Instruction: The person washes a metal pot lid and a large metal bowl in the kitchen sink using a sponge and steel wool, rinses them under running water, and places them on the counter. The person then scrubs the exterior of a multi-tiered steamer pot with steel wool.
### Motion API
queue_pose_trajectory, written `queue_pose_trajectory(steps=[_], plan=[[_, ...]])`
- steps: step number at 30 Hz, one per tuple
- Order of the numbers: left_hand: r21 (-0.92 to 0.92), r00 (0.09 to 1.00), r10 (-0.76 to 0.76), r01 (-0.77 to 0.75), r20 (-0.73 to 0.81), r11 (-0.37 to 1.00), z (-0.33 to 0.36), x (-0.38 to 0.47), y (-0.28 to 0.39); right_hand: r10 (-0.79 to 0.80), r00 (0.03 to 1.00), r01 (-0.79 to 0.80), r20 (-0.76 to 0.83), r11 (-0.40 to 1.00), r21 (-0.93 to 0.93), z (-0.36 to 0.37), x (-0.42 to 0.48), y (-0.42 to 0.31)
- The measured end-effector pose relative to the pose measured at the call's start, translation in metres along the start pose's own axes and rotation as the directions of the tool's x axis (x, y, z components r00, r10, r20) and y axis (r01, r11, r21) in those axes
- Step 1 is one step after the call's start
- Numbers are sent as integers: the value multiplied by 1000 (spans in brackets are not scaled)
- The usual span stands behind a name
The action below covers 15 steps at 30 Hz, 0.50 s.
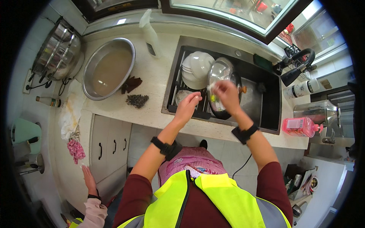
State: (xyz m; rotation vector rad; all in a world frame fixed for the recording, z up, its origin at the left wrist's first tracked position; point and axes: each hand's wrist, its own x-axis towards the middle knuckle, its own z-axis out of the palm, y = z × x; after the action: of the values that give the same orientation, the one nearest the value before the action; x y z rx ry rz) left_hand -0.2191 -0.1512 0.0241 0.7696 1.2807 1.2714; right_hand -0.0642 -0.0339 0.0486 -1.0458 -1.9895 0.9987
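Both my hands are above the black sink. My left hand is over its front edge, thumb close against the fingers; I cannot tell whether it holds anything. My right hand is blurred, its fingers drawn together at a small whitish scrap. Beneath it, a shiny pot lid stands tilted on edge, with a wooden knob facing right. White bowls and plates are stacked on the rack at the sink's left. A pale crumpled thing lies near my left hand.
A metal basin of cloudy water stands left, beside a brown cloth and a steel scourer. Behind are a spray bottle and black faucet. A pink soap bottle lies right. Another person's hand rests lower left.
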Motion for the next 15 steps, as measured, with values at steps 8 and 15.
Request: queue_pose_trajectory(steps=[8,15], plan=[[-11,961,-163,165,-222,986,43,92,-57,-149,979,181,137,946,-268,2,69,48],[-248,924,-329,278,-195,928,49,105,-76,-268,885,406,380,845,-349,-17,-30,69]])
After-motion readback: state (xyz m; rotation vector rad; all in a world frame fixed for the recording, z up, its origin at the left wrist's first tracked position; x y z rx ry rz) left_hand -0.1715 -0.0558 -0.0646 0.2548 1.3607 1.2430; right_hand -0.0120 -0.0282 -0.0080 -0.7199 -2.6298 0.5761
